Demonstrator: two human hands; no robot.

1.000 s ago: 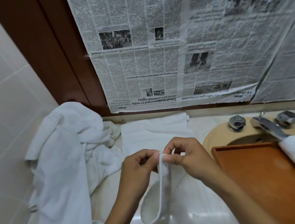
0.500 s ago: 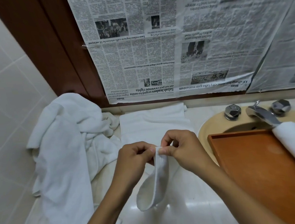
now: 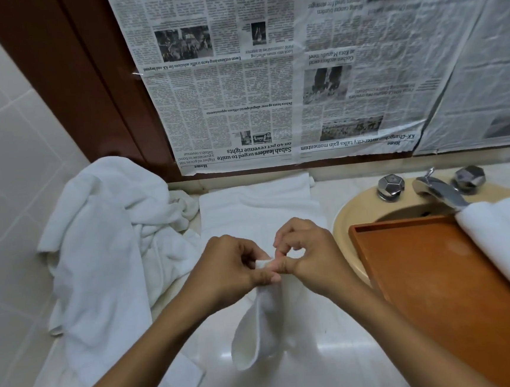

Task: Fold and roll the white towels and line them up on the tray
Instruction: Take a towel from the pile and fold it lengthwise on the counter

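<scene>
Though under way, far from finished, judging by how things lie. At far left, slumped against the tiled wall (image 3: 7, 159), a pile of white towels (image 3: 104, 243), crumpled and unfolded: most of the work yet to do. Just right of it, at the back of the counter (image 3: 324, 369), a flat towel (image 3: 258, 205), spread out but not rolled.

At centre, left hand (image 3: 232, 269) curled tight, pinching the top edge of a small towel (image 3: 259, 325) that hangs doubled over above the counter. Close beside it, right hand (image 3: 311, 256), thumb and forefinger closed on that same edge, other fingers bent above.

Further right, wooden tray (image 3: 435, 294) set over the sink (image 3: 343, 225), largely bare. At its far right edge, one rolled towel (image 3: 504, 239), seemingly the only one done.
</scene>
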